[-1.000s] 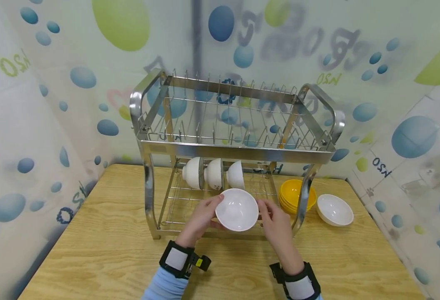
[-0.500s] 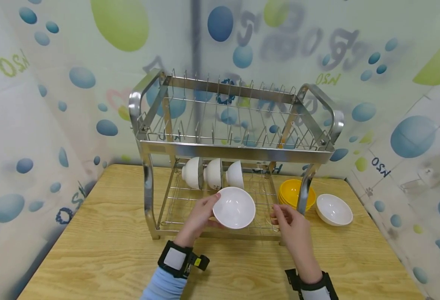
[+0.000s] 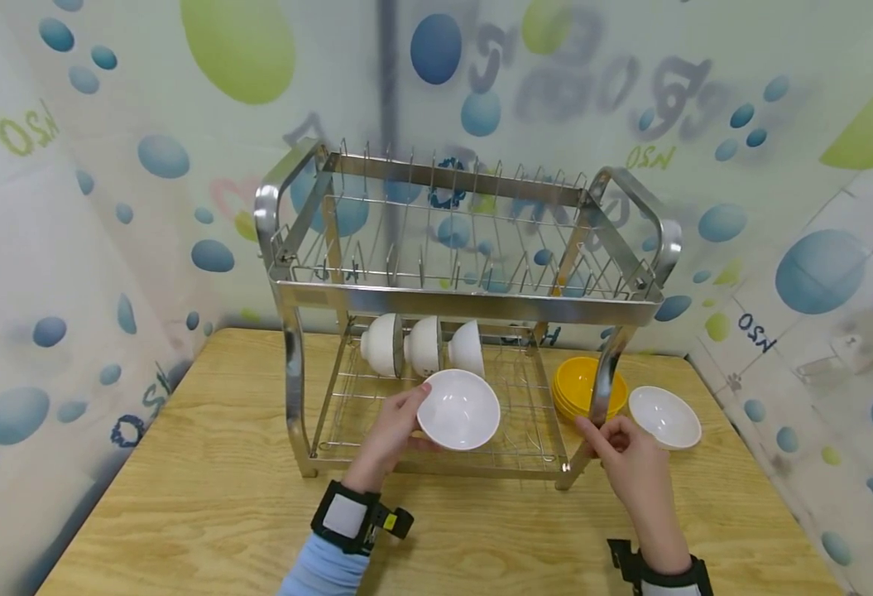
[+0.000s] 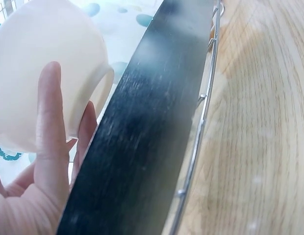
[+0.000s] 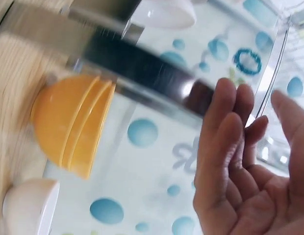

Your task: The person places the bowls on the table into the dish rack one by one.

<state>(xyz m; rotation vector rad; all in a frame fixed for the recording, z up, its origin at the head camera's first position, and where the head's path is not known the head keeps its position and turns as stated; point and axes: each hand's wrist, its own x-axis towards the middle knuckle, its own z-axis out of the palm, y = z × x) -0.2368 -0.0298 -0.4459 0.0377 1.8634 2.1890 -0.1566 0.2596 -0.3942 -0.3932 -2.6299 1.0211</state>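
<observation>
Bowl (image 3: pixel 458 410) sat pinched in my left hand (image 3: pixel 391 430), tilted, just at the lower shelf (image 3: pixel 481 473)! My right hand (image 3: pixel 635 463), loosely bent, held nothing beside the rack leg (image 3: pixel 608 374). A firm rim grip, clear of the three sideways bowls (image 3: pixel 425 346), looked wise. Backdrop lettering (image 3: pixel 756 330) apparently read NSO; I could make out no brand.

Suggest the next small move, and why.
Probably have the left hand turn its white bowl so the opening faces right: three bowls on the lower shelf face that way, while this one's opening tilts upward toward the head view.
</observation>
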